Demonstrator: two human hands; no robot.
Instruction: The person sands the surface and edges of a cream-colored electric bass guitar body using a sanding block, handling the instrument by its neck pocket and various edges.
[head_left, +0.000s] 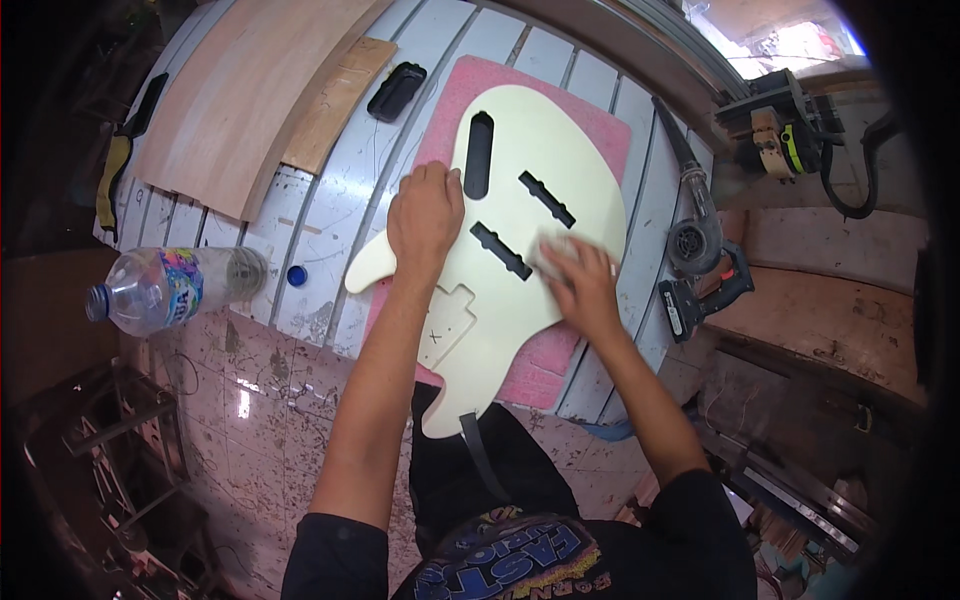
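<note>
A cream-white electric guitar body [545,130] lies on a pink mat [610,130] on a slatted table. Black cavities are cut into it, and the pale neck pocket [435,330] has a small x mark. Laid over its left edge, my left hand [428,215] is open, beside the long black cavity [480,155]. On the right part of the face, my right hand [582,280] presses down, blurred by motion. Its fingers close over something whitish and smeared that I cannot make out. A dark strap [483,455] hangs from the body's near end.
At left lie wooden boards [235,90], a black plastic tray [397,92], a clear bottle [175,290] and a blue cap [297,275]. A cordless blower [695,235] with its battery stands along the right table edge. More power tools [780,130] are at far right.
</note>
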